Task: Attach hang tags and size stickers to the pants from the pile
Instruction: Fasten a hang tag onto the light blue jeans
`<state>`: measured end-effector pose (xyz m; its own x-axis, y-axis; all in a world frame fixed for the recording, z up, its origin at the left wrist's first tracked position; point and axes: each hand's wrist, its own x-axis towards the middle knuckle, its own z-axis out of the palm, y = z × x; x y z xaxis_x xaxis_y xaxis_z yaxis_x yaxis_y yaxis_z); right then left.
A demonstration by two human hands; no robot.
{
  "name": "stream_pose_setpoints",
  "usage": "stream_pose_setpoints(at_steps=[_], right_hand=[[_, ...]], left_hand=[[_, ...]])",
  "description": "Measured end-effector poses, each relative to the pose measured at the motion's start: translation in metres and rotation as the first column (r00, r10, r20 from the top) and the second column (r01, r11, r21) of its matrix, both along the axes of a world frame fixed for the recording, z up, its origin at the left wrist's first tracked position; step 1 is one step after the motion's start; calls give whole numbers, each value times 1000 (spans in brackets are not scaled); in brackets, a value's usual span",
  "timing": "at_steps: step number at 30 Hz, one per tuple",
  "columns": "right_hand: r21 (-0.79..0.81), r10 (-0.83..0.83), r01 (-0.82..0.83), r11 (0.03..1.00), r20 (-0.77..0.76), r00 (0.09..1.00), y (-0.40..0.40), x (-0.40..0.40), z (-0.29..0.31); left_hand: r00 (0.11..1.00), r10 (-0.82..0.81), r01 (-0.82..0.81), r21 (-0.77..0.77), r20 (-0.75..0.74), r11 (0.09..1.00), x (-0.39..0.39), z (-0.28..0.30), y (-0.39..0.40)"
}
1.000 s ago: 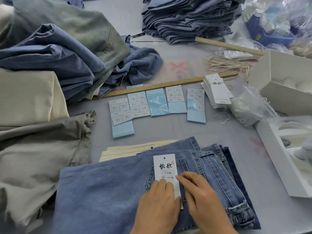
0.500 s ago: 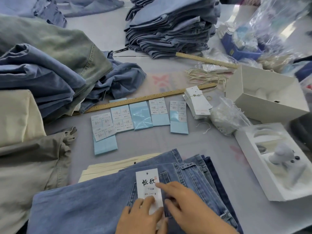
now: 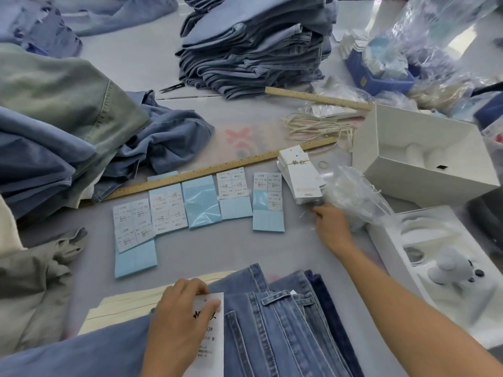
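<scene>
Head view, one entry per item.

Left hand (image 3: 177,325): lying flat on the white hang tag (image 3: 209,336), fingers together and curled over its top edge, pressing it onto the folded blue jeans (image 3: 272,330) at the near edge of the grey table (image 3: 217,248).

Right hand (image 3: 330,227): reaching out to the right, fingertips bunched at the near corner of the stack of hang tags (image 3: 299,172), beside a clear plastic bag (image 3: 356,197); whether they are pinching anything, I cannot tell.

Size sticker sheets (image 3: 201,202): sitting in a row on pale blue backing, just below a long wooden ruler (image 3: 217,168).

Loose pants pile (image 3: 60,126): slumping at left.

Folded denim stack (image 3: 253,47): standing at the far side.

White boxes (image 3: 424,153): sitting open at right.
</scene>
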<state>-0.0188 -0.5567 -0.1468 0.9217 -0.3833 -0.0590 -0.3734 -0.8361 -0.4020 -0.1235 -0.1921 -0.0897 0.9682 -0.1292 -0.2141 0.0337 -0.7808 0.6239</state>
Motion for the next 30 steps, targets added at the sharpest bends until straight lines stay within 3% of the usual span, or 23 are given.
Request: stream_pose_setpoints(at_steps=[3, 7, 11, 14, 21, 23, 25, 28, 30], right_hand=[[-130, 148, -149, 980, -21, 989, 5, 23, -15], [-161, 265, -249, 955, 88, 960, 7, 28, -26], [-191, 402, -370, 909, 167, 900, 0, 21, -30], [-248, 495, -452, 857, 145, 857, -10, 16, -28], [-372, 512, -452, 811, 74, 856, 13, 11, -17], [-263, 425, -376, 888, 161, 891, 34, 4, -5], [0, 245, -254, 967, 268, 932, 60, -7, 14], [442, 21, -176, 880, 333, 943, 113, -41, 58], [554, 43, -230, 800, 330, 943, 151, -75, 82]], left_hand=[[989, 116, -136, -235, -95, 963, 5, 3, -4], [942, 209, -299, -375, -261, 877, 10, -3, -2], [908, 239, -388, -469, -345, 793, 8, -5, 5], [888, 211, -414, -511, -408, 753, 4, -6, 10], [889, 238, -430, -530, -391, 731, -5, -5, 23], [899, 237, -416, -545, -369, 728, -9, -5, 27], [899, 241, -420, -570, -365, 706, -12, -4, 29], [881, 275, -464, -599, -384, 652, -17, -2, 29], [870, 302, -490, -608, -391, 624, -19, -2, 29]])
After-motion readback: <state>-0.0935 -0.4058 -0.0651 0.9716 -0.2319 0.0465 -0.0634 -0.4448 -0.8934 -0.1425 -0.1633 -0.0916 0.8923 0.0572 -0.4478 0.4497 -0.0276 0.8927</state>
